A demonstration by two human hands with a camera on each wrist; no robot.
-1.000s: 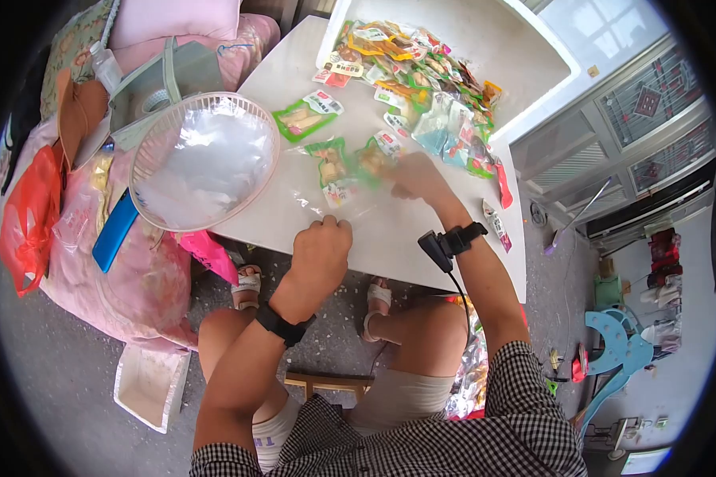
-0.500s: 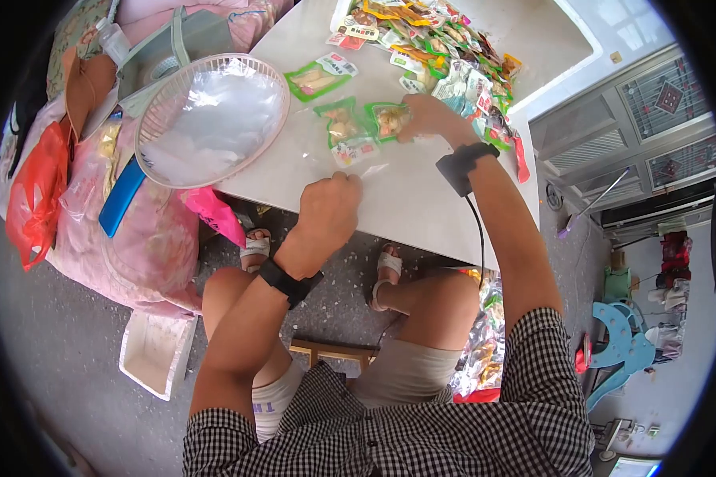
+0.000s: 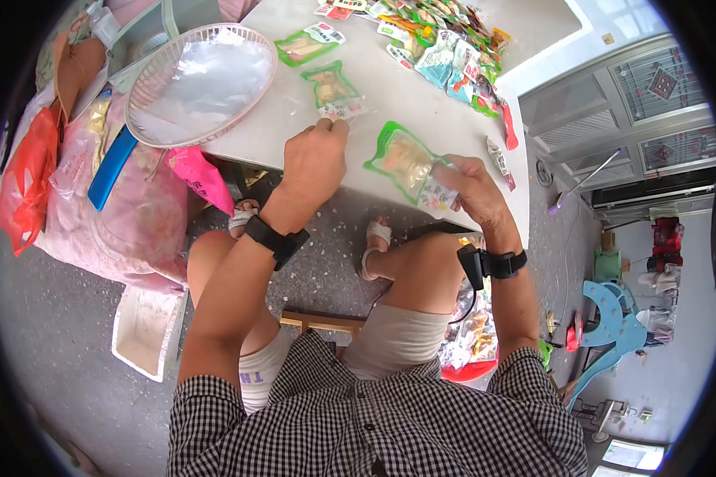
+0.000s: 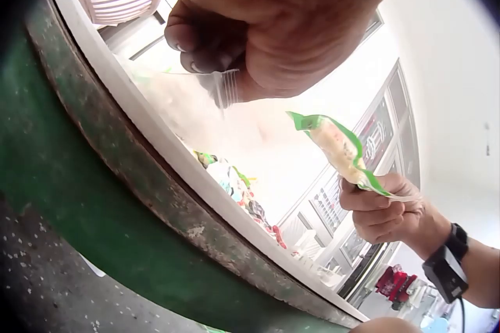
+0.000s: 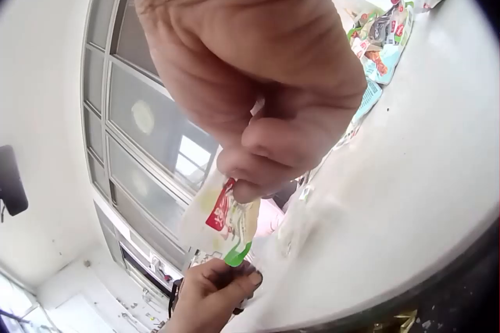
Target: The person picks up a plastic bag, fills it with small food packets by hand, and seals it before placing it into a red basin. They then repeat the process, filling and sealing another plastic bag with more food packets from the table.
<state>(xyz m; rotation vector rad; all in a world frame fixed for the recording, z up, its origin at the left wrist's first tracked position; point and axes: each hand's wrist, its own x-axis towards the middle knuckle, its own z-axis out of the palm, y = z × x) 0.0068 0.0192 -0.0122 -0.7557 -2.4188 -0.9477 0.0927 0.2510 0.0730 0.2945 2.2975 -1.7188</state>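
Observation:
My right hand pinches the lower end of a green snack packet and holds it up just off the near edge of the white table. The right wrist view shows the same packet hanging from my curled fingers. At the table's near edge my left hand is curled, pinching a clear plastic bag. A second green packet lies just beyond its knuckles. In the left wrist view the lifted packet is to the right of the left hand.
A round white basket lined with clear plastic sits at the table's left. A third green packet and a pile of snack packets lie at the far side. Pink bags crowd the left. A white tray lies on the floor.
My right hand has taken the green packet off the table and drawn it back toward me, past the near edge. My left hand has stayed at the table edge, fingers still curled.

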